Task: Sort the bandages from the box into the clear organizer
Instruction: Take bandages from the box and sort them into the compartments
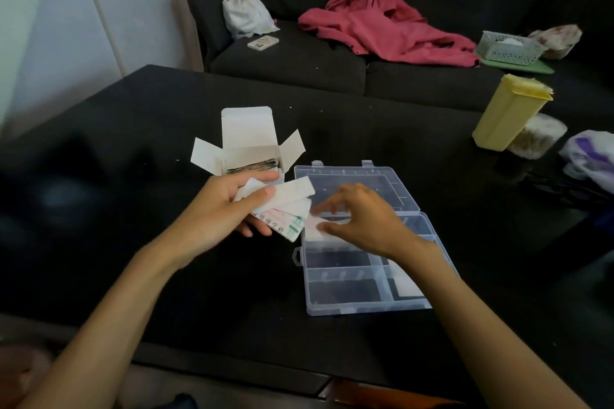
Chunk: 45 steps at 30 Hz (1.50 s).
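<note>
A small white cardboard box (247, 139) stands open on the black table, with several bandages (254, 165) still upright inside. My left hand (229, 206) grips a fanned bunch of wrapped bandages (292, 206), white with red and green print, between the box and the clear organizer (335, 305). The organizer lies open, its lid (358, 184) folded back. My right hand (362, 222) hovers over the organizer's far left compartment, fingers curled onto a white bandage (314, 226) lying there. Another white piece (403, 282) lies in a right compartment.
A yellow container (508, 111) lies tilted against a jar of cotton swabs (538, 136) at the right, beside a plastic bag (591, 159). Behind the table, a dark sofa carries a red garment (382, 23), a white pouch (246, 13), a phone (263, 42) and a basket (508, 48).
</note>
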Motion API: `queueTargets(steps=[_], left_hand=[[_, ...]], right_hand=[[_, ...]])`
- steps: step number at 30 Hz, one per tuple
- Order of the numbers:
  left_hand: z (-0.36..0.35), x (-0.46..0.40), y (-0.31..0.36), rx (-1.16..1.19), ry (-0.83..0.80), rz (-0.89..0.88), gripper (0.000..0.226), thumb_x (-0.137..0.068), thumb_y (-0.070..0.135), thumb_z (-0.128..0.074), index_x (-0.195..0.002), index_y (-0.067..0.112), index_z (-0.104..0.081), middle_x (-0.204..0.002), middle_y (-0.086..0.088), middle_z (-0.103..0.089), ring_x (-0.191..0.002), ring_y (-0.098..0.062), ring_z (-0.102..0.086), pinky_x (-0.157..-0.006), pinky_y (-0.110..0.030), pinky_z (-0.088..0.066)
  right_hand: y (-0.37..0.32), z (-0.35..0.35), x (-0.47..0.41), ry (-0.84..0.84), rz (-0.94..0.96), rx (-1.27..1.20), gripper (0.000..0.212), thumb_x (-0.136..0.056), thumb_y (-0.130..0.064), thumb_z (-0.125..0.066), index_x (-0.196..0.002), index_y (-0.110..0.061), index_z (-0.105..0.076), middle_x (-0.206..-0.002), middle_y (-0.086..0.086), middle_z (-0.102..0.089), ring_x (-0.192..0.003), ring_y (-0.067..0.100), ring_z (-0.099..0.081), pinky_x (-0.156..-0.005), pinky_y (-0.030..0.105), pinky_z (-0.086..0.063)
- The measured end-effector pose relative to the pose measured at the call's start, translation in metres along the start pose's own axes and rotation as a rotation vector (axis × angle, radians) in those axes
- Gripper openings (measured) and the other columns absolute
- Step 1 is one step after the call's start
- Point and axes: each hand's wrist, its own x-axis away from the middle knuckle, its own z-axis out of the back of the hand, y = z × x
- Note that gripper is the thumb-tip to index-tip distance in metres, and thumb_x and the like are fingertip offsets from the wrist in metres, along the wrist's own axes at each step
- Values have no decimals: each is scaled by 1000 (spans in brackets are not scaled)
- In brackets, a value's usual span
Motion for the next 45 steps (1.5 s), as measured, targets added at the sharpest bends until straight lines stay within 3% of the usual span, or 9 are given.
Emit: queueTargets(steps=[2,6,11,16,21,24,28,37,45], left_hand=[[-9,0,0,57,20,2,19,-93,20,-54,-104,31,-64,-81,3,-73,-64,-13,-70,-51,-16,-51],[-29,-2,-1,112,31,27,10,-90,24,-60,-95,28,-67,-79,5,-73,-66,-15,-71,-54,-18,-52],[-49,-2,0,186,75,61,7,-87,26,-62,-93,28,-66,-78,8,-71,-68,-10,-71,-55,-15,-54],[-49,-1,3,230,-109,143,19,-88,17,-61,-102,29,-60,-96,4,-70,-83,-8,-71,-63,-20,-56],[-32,-5,2,222,51,234,18,-94,15,-53,-97,27,-66,-92,3,-71,-75,-9,-71,-51,-13,-51],[-22,-8,0,189,135,250,19,-95,13,-51,-96,24,-67,-91,1,-71,-69,-10,-71,-44,-11,-44],[-17,-8,-2,75,175,204,23,-96,10,-48,-99,26,-64,-86,10,-66,-65,-5,-70,-50,-15,-47],[-16,-11,-3,153,165,251,20,-96,14,-51,-103,26,-64,-91,4,-67,-67,-6,-70,-49,-14,-47],[-16,-11,1,238,164,279,18,-95,17,-55,-100,31,-65,-91,6,-67,-68,-8,-71,-49,-14,-48]], right_hand=[[-3,6,-1,71,-61,-119,19,-89,-33,-60,-105,-26,-67,-97,-12,-59,-80,0,-51,-63,10,-37],[-25,36,1,103,-395,-916,38,-93,-49,-38,-97,-23,-65,-85,-5,-68,-79,12,-66,-63,18,-52],[-27,28,12,15,-311,-759,2,-83,-26,-66,-82,-27,-66,-73,-17,-67,-65,1,-67,-54,12,-51],[-20,29,16,160,-349,-825,3,-83,-22,-66,-83,-24,-66,-81,-11,-68,-73,7,-68,-57,13,-52],[-1,46,20,284,-487,-979,15,-81,-15,-68,-95,-20,-68,-97,-2,-65,-87,13,-64,-63,17,-55],[8,47,23,159,-470,-727,17,-80,-14,-70,-95,-22,-68,-94,-5,-65,-83,11,-64,-59,15,-51],[10,32,18,70,-374,-318,13,-83,-17,-68,-95,-21,-71,-95,-4,-67,-84,13,-64,-72,18,-53],[10,38,17,-47,-311,-361,14,-85,-21,-65,-97,-19,-72,-82,-8,-66,-56,-1,-56,-51,7,-43],[9,13,9,-43,-202,-62,21,-79,-41,-68,-92,-25,-73,-102,-7,-67,-88,5,-55,-80,23,-46]])
